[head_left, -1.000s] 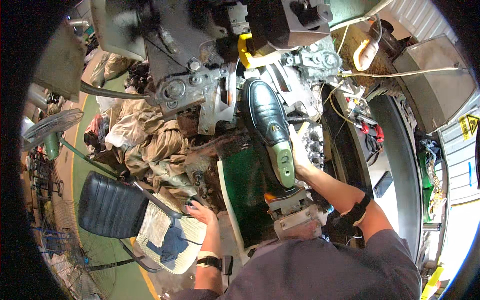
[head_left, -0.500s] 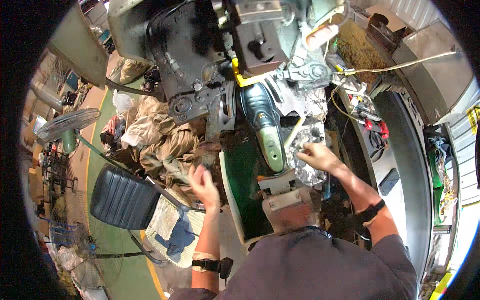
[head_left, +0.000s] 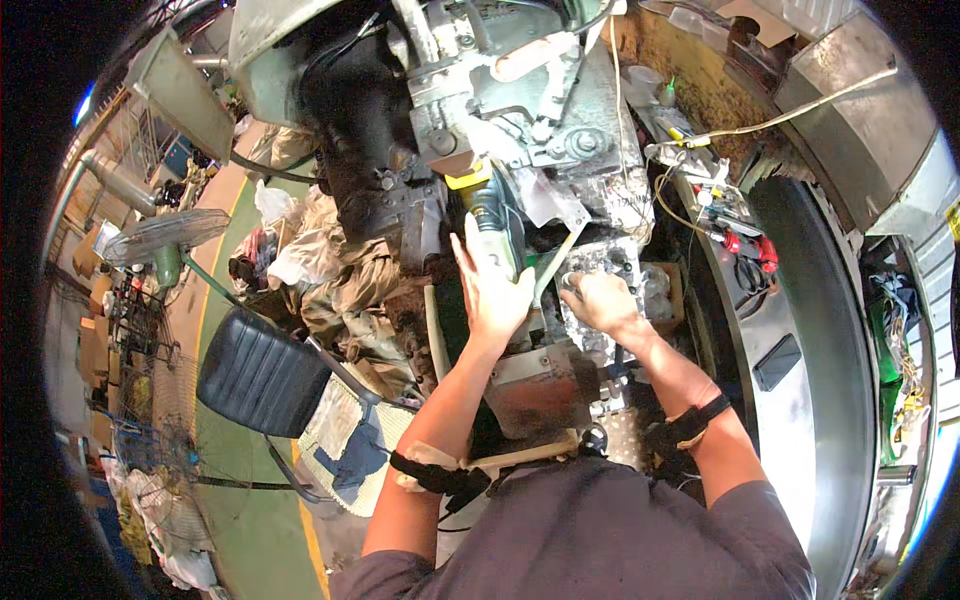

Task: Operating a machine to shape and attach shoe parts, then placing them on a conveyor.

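A dark shoe with laces (head_left: 490,207) sits on a pale green shoe last (head_left: 498,242), toe end away from me under a yellow piece (head_left: 468,178) of the machine. My left hand (head_left: 488,300) lies over the heel end of the last, fingers along its left side and thumb on its right. It covers most of the green part. My right hand (head_left: 603,302) is closed, its curled fingers at a small pale part on the machine's metal plate (head_left: 600,258); what they grip is hidden. A slim pale bar (head_left: 556,262) slants between the two hands.
The big machine (head_left: 480,110) rises in front of me. To the left stand a black-backed chair (head_left: 262,370), a fan (head_left: 168,240) and a heap of brown cloth (head_left: 330,260). A metal ledge on the right carries a phone (head_left: 778,362) and a tool with red grips (head_left: 748,250).
My left hand has moved right and away from me, from beside the machine onto the shoe last. My right hand has shifted slightly left. The view has shifted, and the machine's dark upper block no longer shows.
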The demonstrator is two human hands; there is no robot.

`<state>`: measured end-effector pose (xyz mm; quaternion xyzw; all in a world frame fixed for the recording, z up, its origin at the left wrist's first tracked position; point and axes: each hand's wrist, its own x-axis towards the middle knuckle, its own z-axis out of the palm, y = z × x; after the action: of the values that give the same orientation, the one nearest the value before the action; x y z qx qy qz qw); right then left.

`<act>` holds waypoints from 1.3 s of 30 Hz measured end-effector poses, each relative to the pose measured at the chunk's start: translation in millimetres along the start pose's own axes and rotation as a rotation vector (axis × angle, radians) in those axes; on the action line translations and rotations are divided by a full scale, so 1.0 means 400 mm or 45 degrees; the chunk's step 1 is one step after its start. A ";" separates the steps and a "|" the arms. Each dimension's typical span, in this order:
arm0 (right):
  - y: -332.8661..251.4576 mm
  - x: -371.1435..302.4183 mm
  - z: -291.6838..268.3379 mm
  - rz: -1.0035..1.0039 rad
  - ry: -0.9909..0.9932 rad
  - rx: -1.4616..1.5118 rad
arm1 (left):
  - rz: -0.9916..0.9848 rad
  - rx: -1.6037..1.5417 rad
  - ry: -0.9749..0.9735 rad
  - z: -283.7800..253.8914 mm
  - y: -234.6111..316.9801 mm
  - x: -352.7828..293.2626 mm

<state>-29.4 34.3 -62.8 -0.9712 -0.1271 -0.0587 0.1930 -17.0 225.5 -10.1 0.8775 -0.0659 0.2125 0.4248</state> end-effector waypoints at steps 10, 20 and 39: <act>0.012 0.000 -0.002 0.140 0.061 0.204 | 0.016 0.044 0.014 0.003 -0.003 -0.004; 0.014 0.007 0.006 0.195 0.060 0.317 | 0.143 -0.007 0.068 0.000 -0.027 0.007; 0.017 0.010 -0.011 0.231 -0.045 0.452 | 0.117 -0.018 0.061 -0.009 -0.022 0.003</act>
<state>-24.1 27.5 -60.6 -0.9302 -0.0506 -0.0006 0.3635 -14.3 233.8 -14.0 0.8653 -0.0975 0.2521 0.4222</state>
